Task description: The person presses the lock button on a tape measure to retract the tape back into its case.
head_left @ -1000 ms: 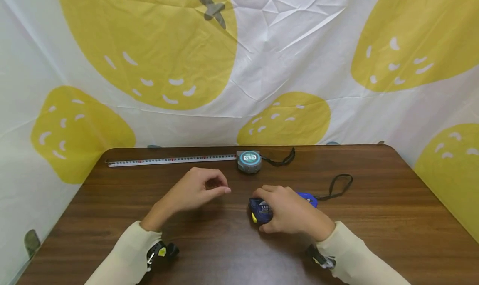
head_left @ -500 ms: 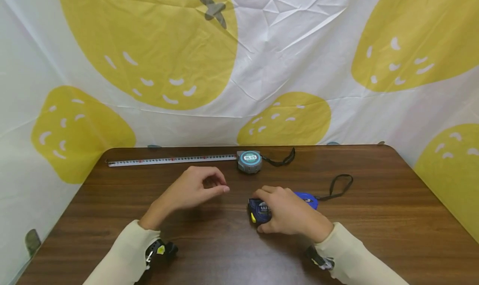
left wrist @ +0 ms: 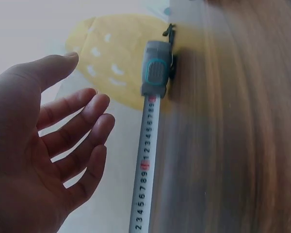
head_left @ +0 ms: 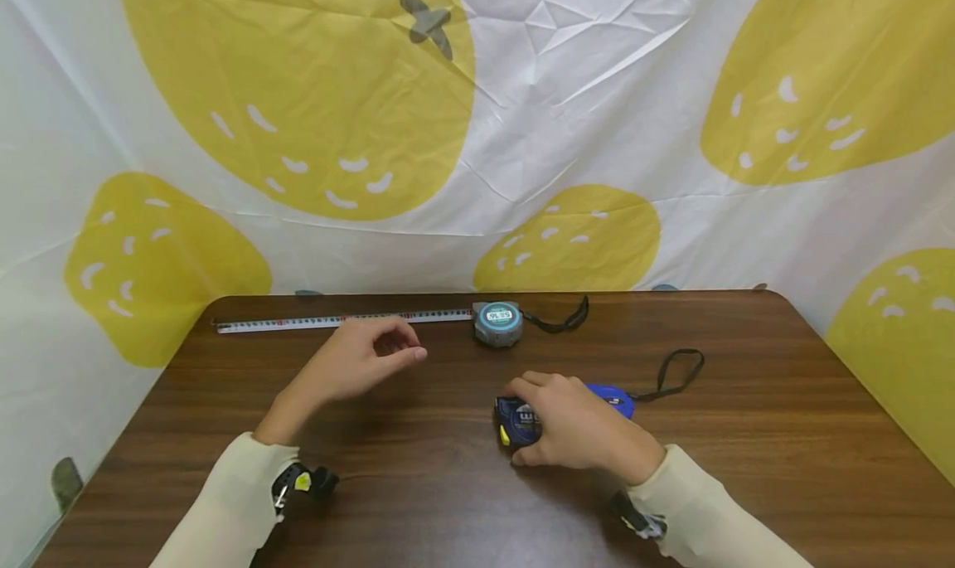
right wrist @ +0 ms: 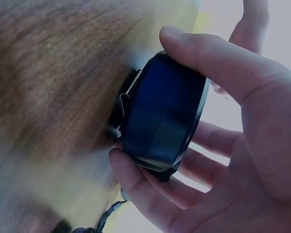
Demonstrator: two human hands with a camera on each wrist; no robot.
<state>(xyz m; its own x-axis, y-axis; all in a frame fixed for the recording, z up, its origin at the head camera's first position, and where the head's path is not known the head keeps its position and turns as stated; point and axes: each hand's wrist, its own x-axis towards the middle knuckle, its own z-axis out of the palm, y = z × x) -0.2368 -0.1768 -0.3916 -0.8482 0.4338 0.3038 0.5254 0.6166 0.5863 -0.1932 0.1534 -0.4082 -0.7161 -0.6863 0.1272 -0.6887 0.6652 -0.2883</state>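
Observation:
My right hand (head_left: 578, 427) grips a dark blue tape measure (head_left: 518, 421) with a yellow button, low over the table, thumb on one side and fingers on the other. In the right wrist view the tape measure (right wrist: 162, 114) stands on edge, a metal clip on its table side. Partly hidden behind that hand is a bright blue rounded case (head_left: 615, 400) with a black strap. My left hand (head_left: 358, 356) hovers with loosely bent fingers, holding nothing; in the left wrist view its palm (left wrist: 24, 160) is bare. It overlaps the white blade (head_left: 283, 324) of a grey-and-teal tape measure (head_left: 497, 323).
The grey tape measure lies at the back of the brown wooden table (head_left: 433, 502), its blade drawn out leftward and its black strap (head_left: 563, 317) to the right. A white cloth with yellow fruit print (head_left: 298, 95) hangs behind the table edge.
My left hand has moved left and slightly away, toward the grey tape measure's blade. The right hand stays in place, still gripping the dark blue tape measure.

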